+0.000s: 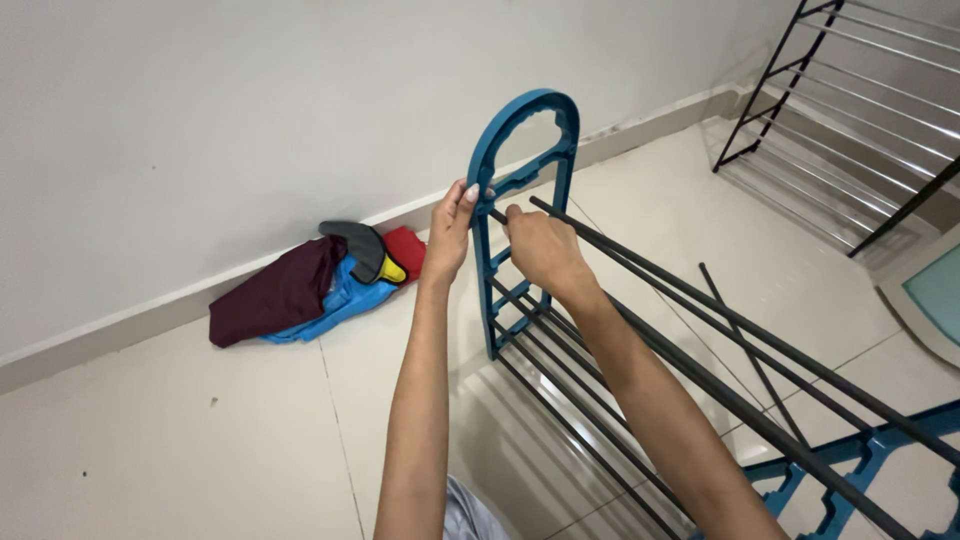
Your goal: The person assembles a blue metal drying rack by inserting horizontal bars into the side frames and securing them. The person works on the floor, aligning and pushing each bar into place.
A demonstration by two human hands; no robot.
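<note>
A blue plastic side frame (520,150) of a rack stands upright on the tiled floor, with an arched top. My left hand (452,230) grips its left upright near the top crossbar. My right hand (540,250) is closed on the end of a dark metal rod (700,370) where it meets the frame. Another dark rod (760,330) runs parallel beside it toward the second blue side frame (870,460) at the lower right. Several lower rods (570,400) sit fitted between the frames.
A pile of maroon, blue and red cloth with a grey and yellow object (320,280) lies against the white wall. A loose dark rod (745,350) lies on the floor. A black metal rack (850,110) stands at the upper right.
</note>
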